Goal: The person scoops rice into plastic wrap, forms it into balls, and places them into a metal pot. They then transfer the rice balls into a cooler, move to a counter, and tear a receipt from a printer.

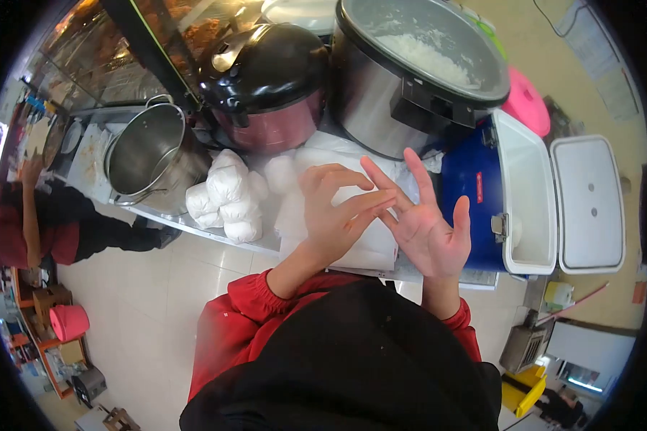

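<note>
My left hand (336, 214) is raised over the counter, its fingertips pinched together against a finger of my right hand. My right hand (430, 228) is turned palm up with its fingers spread, holding nothing. Beneath both hands lie white sheets (372, 248), which look like wrapping paper or plastic. Several round white plastic-wrapped bundles (230, 201) are piled left of my left hand; what is inside them cannot be made out. Beyond the hands, a large open cooker (366, 97) contains white rice (428, 57).
A closed rice cooker (266, 86) and a steel pot (151, 158) stand along the counter. On the right is a blue cooler box (471, 187) with its white lid (589, 205) swung open. A glass food cabinet is at the back left. Another person (43, 223) stands at left.
</note>
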A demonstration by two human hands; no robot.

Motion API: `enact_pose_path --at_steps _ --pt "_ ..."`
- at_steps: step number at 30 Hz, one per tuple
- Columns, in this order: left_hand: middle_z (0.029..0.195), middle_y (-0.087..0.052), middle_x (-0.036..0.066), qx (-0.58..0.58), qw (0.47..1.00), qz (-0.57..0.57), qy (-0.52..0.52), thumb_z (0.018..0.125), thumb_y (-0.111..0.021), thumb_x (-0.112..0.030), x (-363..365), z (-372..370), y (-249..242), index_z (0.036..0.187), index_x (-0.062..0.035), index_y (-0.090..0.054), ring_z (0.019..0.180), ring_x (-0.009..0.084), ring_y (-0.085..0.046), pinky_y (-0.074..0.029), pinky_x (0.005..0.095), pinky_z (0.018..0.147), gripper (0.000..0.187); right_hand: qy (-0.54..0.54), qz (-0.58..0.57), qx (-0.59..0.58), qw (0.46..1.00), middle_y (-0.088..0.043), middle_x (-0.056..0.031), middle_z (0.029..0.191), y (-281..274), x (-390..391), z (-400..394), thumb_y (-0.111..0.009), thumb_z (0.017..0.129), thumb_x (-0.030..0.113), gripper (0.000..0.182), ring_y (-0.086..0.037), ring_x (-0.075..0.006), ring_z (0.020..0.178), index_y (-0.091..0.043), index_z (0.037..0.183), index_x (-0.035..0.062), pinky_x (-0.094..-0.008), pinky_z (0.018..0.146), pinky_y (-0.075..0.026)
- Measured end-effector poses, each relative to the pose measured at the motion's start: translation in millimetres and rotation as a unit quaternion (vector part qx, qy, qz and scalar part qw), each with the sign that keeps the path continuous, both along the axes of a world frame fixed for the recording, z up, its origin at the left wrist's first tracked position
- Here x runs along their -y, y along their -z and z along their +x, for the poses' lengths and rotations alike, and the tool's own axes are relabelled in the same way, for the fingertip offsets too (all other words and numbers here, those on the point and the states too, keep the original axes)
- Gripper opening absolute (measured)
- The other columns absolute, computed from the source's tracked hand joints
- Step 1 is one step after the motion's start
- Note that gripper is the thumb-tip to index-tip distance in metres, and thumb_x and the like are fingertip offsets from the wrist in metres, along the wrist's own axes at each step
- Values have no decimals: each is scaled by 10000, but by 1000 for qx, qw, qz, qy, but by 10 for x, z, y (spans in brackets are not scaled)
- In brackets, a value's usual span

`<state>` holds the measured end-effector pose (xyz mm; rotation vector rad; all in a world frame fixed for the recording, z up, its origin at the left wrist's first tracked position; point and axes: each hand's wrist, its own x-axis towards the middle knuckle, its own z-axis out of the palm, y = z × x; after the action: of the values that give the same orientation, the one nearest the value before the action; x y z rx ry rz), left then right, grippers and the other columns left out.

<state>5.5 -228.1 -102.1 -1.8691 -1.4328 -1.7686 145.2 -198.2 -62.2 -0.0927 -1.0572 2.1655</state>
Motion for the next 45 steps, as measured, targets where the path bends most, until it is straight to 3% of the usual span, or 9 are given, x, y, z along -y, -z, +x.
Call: enact_pose_path --at_steps 3,6,11,14,17,27,33,38,45 --pt "782 -551 -4 10 996 -12 86 566 -759 -170 -73 217 -47 811 -166 -671 757 166 -478 -338 316 689 260 189 167 180 951 -167 -234 1395 -39 142 353 -328 874 483 686 -206 -275 1293 -89 1366 68 -400 1033 -130" --pt "810 -547 0 -7 964 -28 264 572 -762 -200 -121 723 121 860 -164 -661 770 157 -497 -338 328 710 308 454 326 433 707 -337 -194 1330 -163 444 966 -451 882 258 468 -306 -263 1249 -346 1246 -16 -374 1002 -242" --pt "1006 -505 46 -281 836 -146 448 751 -586 -392 273 1878 971 1116 -65 -549 931 169 -460 -341 325 786 492 732 78 483 474 -570 -126 1031 -22 1372 1779 -449 887 132 233 -512 -178 965 -530 1048 -15 -318 905 -367" --pt "1083 -467 55 -621 754 -32 210 806 -454 -468 385 2344 1774 1200 12 -452 991 163 -409 -318 323 852 621 771 -27 473 425 -576 -119 1003 195 1875 1856 -458 887 127 216 -524 -173 946 -534 1030 -15 -305 889 -381" --pt "1067 -473 35 -631 747 4 210 795 -472 -455 244 2720 2392 1217 28 -435 985 156 -400 -284 314 894 643 751 -47 469 462 -585 -111 960 429 2044 1819 -473 875 80 181 -546 -168 889 -536 1018 -13 -289 839 -411" --pt "919 -509 47 -524 752 -84 391 751 -471 -203 75 2296 1715 869 -58 -591 974 193 -439 -326 322 893 222 633 47 500 589 -604 -91 896 419 1363 2276 -498 853 59 147 -571 -156 821 -555 967 -14 -261 763 -428" --pt "1012 -474 50 -586 669 -209 407 705 -562 -216 415 1967 1814 823 -112 -584 1065 205 -402 -303 383 902 159 552 98 493 665 -618 -77 786 544 1103 2423 -520 824 35 126 -575 -135 743 -573 927 -13 -244 742 -420" --pt "976 -475 39 -296 865 -332 230 712 -637 -251 829 1352 1272 747 -123 -576 1032 233 -411 -284 438 897 146 273 42 491 826 -622 -78 698 1012 886 2260 -514 857 94 155 -583 -109 674 -582 948 -11 -219 678 -433" --pt "970 -551 83 -63 948 -312 -26 749 -624 -138 495 447 939 1002 -88 -550 945 250 -510 -334 370 873 269 266 240 343 868 -603 -131 990 1153 274 1097 -431 896 72 234 -585 -160 904 -526 1093 -10 -265 797 -441"
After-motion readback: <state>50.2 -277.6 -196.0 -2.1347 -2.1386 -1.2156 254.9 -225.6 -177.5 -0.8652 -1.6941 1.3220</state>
